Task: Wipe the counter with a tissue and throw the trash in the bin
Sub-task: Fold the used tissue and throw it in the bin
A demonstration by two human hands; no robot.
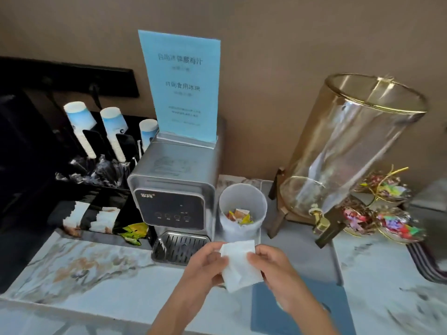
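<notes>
Both my hands hold a white folded tissue [238, 264] just above the marble counter [96, 274], in front of the drip tray. My left hand [205, 262] pinches its left edge and my right hand [271, 264] pinches its right edge. Behind the tissue stands a small translucent bin [243, 201] with coloured wrappers at its bottom. A blue tissue box [302, 310] lies on the counter under my right forearm.
A silver ice machine [174, 189] with a blue sign [181, 85] stands at the centre. Left of it is a black organiser [84, 170] with paper cups and sachets. A glass drink dispenser [350, 146] and candy dishes [387, 221] stand at the right.
</notes>
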